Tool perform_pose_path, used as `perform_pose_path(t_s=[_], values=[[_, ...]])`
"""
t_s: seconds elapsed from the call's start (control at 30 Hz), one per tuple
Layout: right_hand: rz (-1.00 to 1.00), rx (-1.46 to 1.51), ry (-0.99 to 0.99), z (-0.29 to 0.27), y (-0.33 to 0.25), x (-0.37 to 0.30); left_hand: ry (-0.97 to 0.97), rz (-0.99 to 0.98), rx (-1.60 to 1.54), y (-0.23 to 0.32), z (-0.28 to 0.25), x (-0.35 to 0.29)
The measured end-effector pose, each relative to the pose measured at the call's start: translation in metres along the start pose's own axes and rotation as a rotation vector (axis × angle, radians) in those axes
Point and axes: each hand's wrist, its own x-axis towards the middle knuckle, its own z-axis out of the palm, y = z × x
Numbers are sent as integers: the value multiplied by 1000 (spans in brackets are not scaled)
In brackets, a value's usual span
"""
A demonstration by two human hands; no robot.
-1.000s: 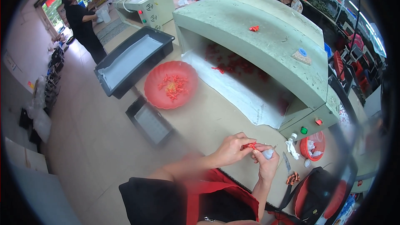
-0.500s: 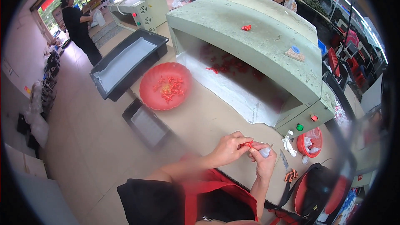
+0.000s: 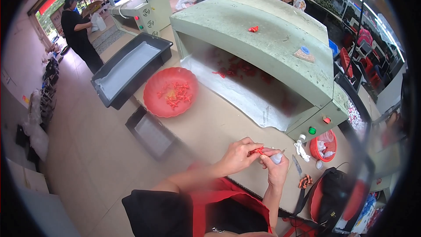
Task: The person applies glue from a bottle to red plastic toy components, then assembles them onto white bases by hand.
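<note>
Over the near edge of the workbench, my left hand pinches a small red figure-like piece between thumb and fingertips. Close against it, my right hand is curled around a small translucent squeeze bottle with a thin tip pointing up and right. The right thumb and fingertips also meet the red piece, which they partly cover. To the left, a red scalloped bowl holds many similar red pieces and some yellowish bits. More red pieces lie on white sheeting inside the pale green machine.
The pale green box machine fills the far bench. Two dark trays, the larger one, sit left. At right are a red basket, a knife, a crumpled white cloth and a black bag. Two people stand farther off.
The whole view has shifted slightly, so the bench and machine appear a little further left. Both hands keep nearly the same hold on the red piece and the bottle.
</note>
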Motion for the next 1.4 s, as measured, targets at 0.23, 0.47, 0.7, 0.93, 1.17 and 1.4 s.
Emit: perform_pose_path(t_s=[0.23,0.47,0.7,0.93,1.17,1.4], values=[[11,4,6,2,-1,-1,4,15,20,-1,-1,-1],[-13,13,4,2,-1,-3,-18,4,23,1,-3,-2],[-23,38,-19,2,0,-3,68,85,37,4,-1,0],[-27,29,-16,-1,-5,-6,58,94,59,13,0,1],[-36,37,-16,-4,-3,-9,43,105,75,12,3,-1],[-22,33,-14,-3,-3,-9,61,111,90,13,1,-2]])
